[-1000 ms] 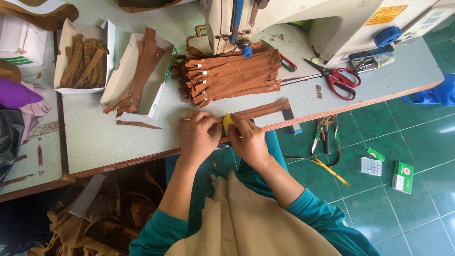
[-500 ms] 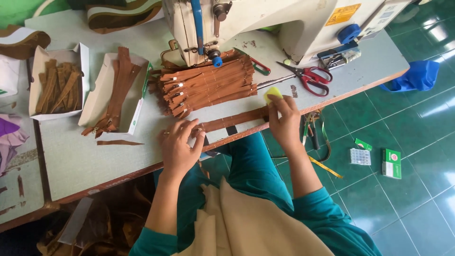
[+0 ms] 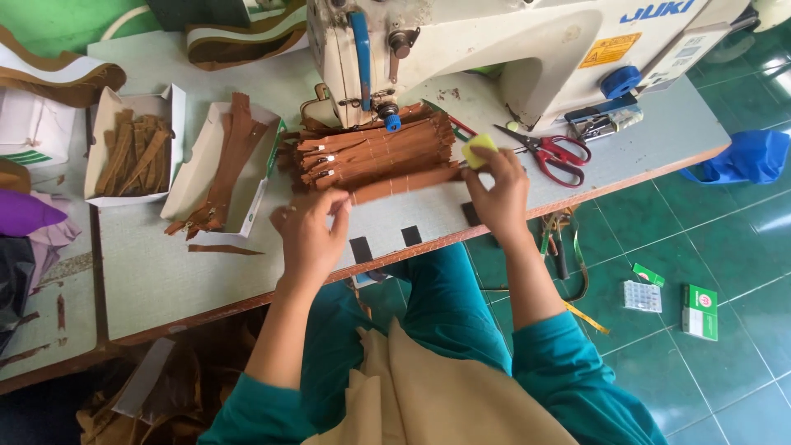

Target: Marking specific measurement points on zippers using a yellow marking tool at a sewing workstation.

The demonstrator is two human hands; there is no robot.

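Note:
My left hand [image 3: 311, 231] pinches the left end of a long brown leather strap [image 3: 404, 184] just above the table. My right hand [image 3: 497, 191] holds the strap's right end and a small yellow block [image 3: 477, 150] between its fingers. The strap lies stretched between both hands, right beside a stack of brown straps [image 3: 375, 151] piled under the head of the white sewing machine [image 3: 461, 49].
Two white cardboard boxes [image 3: 105, 140] [image 3: 198, 156] with brown strips stand at the left. Red-handled scissors [image 3: 550, 152] lie right of the stack. A loose brown scrap [image 3: 212, 249] lies near the table's front edge [image 3: 206, 309]. Small boxes [image 3: 699, 311] lie on the green tiled floor.
Both hands have carried the strap away from the table's front edge toward the stack and spread apart along it. The camera view has shifted closer.

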